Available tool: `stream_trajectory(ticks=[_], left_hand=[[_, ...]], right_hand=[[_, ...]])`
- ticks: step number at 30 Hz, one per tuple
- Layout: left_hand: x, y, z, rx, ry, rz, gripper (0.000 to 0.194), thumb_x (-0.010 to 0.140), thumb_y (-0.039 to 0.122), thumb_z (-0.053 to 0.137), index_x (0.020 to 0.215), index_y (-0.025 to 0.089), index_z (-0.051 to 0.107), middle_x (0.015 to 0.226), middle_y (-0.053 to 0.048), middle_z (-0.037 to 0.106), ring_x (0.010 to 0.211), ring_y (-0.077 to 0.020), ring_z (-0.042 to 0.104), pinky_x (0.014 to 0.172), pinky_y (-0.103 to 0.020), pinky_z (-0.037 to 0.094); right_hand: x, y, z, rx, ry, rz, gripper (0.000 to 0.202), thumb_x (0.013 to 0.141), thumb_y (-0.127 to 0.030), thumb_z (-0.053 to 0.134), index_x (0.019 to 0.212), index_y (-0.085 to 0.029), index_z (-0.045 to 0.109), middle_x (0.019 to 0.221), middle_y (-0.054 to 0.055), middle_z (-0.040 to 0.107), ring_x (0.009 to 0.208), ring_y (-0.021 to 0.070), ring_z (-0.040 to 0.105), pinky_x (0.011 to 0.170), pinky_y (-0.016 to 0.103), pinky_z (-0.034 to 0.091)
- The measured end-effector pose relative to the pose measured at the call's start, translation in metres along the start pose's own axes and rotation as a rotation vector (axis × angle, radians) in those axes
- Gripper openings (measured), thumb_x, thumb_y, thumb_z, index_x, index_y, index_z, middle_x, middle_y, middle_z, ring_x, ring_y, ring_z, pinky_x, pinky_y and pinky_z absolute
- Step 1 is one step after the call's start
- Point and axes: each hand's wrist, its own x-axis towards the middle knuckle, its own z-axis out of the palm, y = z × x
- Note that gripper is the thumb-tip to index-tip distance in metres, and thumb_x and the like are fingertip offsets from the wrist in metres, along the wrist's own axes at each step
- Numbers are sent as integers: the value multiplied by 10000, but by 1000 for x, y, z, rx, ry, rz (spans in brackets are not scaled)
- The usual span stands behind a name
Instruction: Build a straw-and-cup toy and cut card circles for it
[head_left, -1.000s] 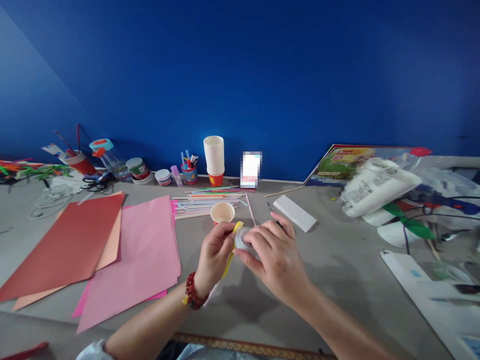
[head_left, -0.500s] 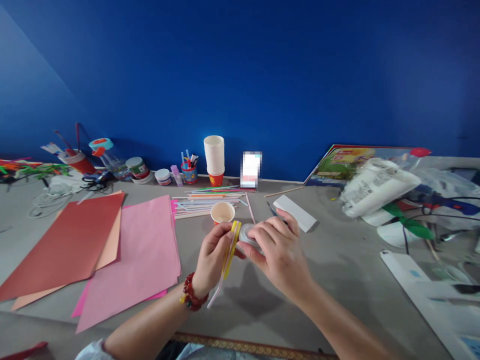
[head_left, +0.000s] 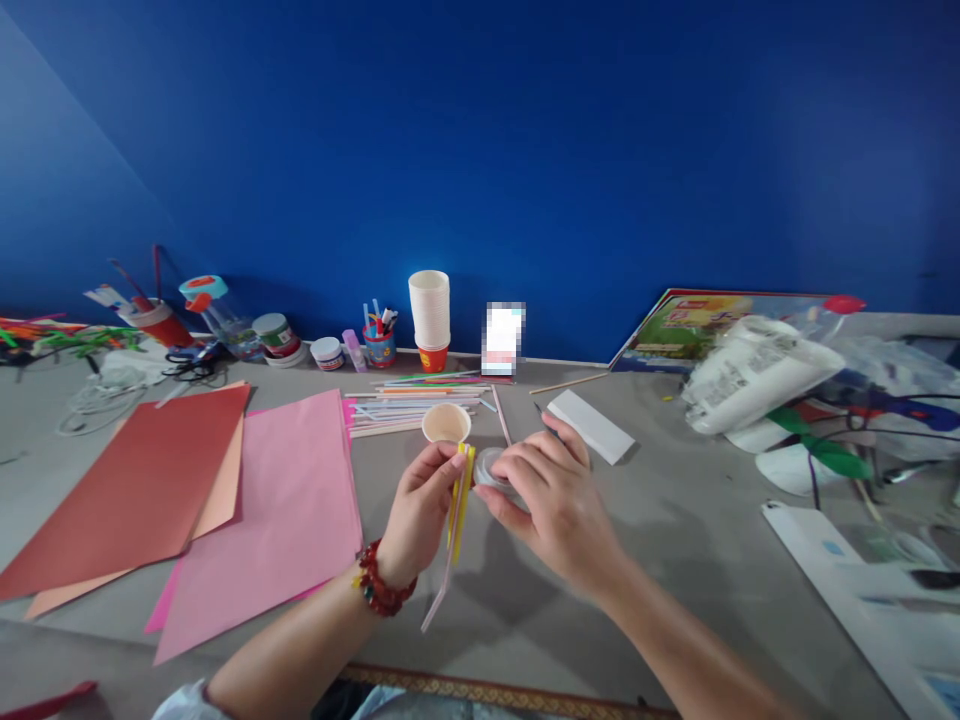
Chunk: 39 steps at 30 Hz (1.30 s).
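Straw (head_left: 446, 578) and yellow strip (head_left: 460, 525) have swung slightly right, pinched by the left hand (head_left: 417, 510); the right hand (head_left: 556, 503) grips a tape roll (head_left: 488, 467).

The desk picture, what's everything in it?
Wall: one, blue, back
Desk: one, grey, below
Papers: several, red, peach, pink, left
Straws: many, mixed, middle
Cup: one, pale, middle
Cup stack: one, white, red, back
Pen pot: one, blue, red, back
Tube: one, purple, back
Jars: at least two, mixed, left
Bottle: one, clear, left
Brush cup: one, red, left
Pixelated thing: one, whitish, back
Card: one, white, right
Picture: one, greenish, right
Bundle: one, white, right
Board: one, white, right
Clutter: uncountable, mixed, both sides
Roll: one, clear, middle
Strip: count unclear, yellow, middle
Held straw: one, pink, middle
Bracelet: one, red, left wrist
Left hand: one, bare, on strip
Right hand: one, bare, on roll
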Motion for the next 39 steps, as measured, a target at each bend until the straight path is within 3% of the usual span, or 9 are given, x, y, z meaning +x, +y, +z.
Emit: stream_trajectory(ticks=[6, 14, 24, 33, 39], left_hand=[[0, 2, 1, 83, -45, -77, 247, 773, 339, 762, 906, 178, 630, 856, 12, 593, 632, -84, 576, 581, -233, 563], [-1, 1, 0, -10, -40, -75, 176, 818, 304, 722, 875, 171, 621, 804, 12, 623, 689, -98, 603, 682, -253, 577], [-1, 2, 2, 89, -73, -57, 258, 788, 357, 745, 882, 174, 590, 716, 25, 577, 575, -85, 535, 472, -191, 509], [1, 6, -2, -33, -43, -156, 219, 769, 275, 776, 772, 162, 588, 748, 13, 634, 691, -121, 644, 748, -310, 581], [4, 3, -3, -55, -51, -238, 189, 757, 218, 788, 860, 169, 637, 836, 12, 628, 744, -97, 609, 765, -292, 592]], right_hand=[[1, 6, 1, 12, -31, -7, 152, 934, -295, 572, 808, -211, 579, 772, 3, 669, 796, 189, 574, 1099, 485, 301], [1, 13, 3, 27, -55, 17, 173, 949, -308, 544, 810, -214, 587, 770, 2, 665, 790, 187, 568, 1067, 461, 324], [0, 19, 6, 23, -63, 15, 180, 949, -288, 511, 799, -215, 578, 754, -3, 647, 792, 186, 559, 1050, 436, 335], [2, 27, 12, 83, -117, 10, 171, 964, -256, 461, 841, -216, 572, 822, 14, 649, 838, 192, 551, 1077, 469, 309], [-3, 36, 17, 157, -163, 61, 157, 978, -274, 473, 872, -214, 571, 846, 10, 648, 859, 186, 571, 1070, 473, 328]])
